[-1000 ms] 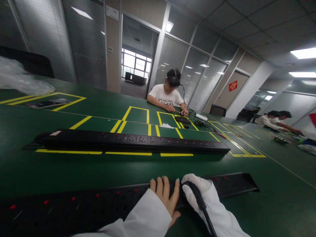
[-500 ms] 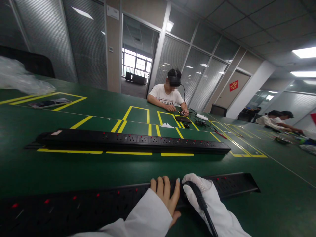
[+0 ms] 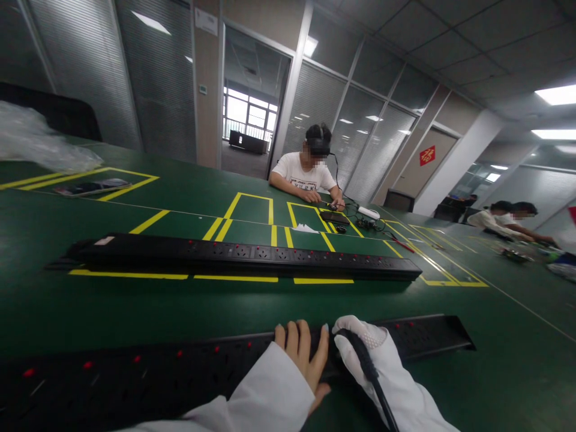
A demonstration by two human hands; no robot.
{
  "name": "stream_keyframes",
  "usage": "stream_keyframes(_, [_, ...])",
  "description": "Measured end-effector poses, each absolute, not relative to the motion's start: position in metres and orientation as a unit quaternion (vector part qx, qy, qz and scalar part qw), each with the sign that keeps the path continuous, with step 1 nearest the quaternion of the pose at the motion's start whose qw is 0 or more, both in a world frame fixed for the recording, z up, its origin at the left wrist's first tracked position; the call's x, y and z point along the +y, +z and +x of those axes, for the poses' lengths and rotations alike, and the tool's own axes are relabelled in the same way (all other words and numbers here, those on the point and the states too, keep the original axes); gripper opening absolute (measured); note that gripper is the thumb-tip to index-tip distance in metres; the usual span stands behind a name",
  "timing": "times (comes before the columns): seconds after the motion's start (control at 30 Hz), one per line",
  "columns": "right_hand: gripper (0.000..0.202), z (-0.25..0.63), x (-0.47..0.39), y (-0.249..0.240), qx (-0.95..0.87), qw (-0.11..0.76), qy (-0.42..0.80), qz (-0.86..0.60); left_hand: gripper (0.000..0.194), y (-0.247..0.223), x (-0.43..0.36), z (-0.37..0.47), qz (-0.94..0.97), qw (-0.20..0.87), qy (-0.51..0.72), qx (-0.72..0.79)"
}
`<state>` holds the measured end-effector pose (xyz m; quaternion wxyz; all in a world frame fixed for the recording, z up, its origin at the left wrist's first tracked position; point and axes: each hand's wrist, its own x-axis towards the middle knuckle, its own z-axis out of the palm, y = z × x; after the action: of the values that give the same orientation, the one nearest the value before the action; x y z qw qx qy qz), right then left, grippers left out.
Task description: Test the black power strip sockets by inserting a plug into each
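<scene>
Crinkled, clear plastic wrap (image 3: 42, 141) is slumping at the far left of the smooth green table (image 3: 252, 306), beside strips of flat yellow tape (image 3: 150, 222). A long, straight black power strip, dotted with red (image 3: 193, 363), is running along the near side, its surface looking dark and matt; beyond it, a second boxy black power strip with a row of sockets (image 3: 252, 255) is lying roughly parallel. The bare left hand (image 3: 303, 360), coming out of a white sleeve (image 3: 265, 390), is resting on the near strip, fingers extended and slightly parted over its far edge. Just to the right, the white-gloved right hand (image 3: 366, 342) is curling its fingers around a rounded black corded handle (image 3: 360, 357), holding it against or just above the strip; I can't tell which. The strip's angular end (image 3: 459, 333) is jutting out past the glove.
</scene>
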<state>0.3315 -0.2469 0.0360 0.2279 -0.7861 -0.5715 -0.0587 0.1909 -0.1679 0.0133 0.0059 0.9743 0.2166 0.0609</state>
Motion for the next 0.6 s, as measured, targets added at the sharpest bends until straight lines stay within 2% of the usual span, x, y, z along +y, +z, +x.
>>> stream_keyframes(0.33, [0.024, 0.328, -0.247, 0.036, -0.567, 0.251, -0.065, -0.782, 0.072, 0.022, -0.169, 0.188, 0.975, 0.004, 0.060, 0.216])
stream_keyframes(0.5, [0.029, 0.340, -0.253, 0.040, -0.473, 0.388, 0.061, -0.789, 0.075, 0.017, -0.169, 0.189, 0.974, -0.009, 0.082, 0.213])
stream_keyframes(0.6, [0.036, 0.356, -0.257, 0.046, -0.447, 0.445, 0.091, -0.771, 0.075, 0.015, -0.169, 0.189, 0.973, -0.018, 0.089, 0.212])
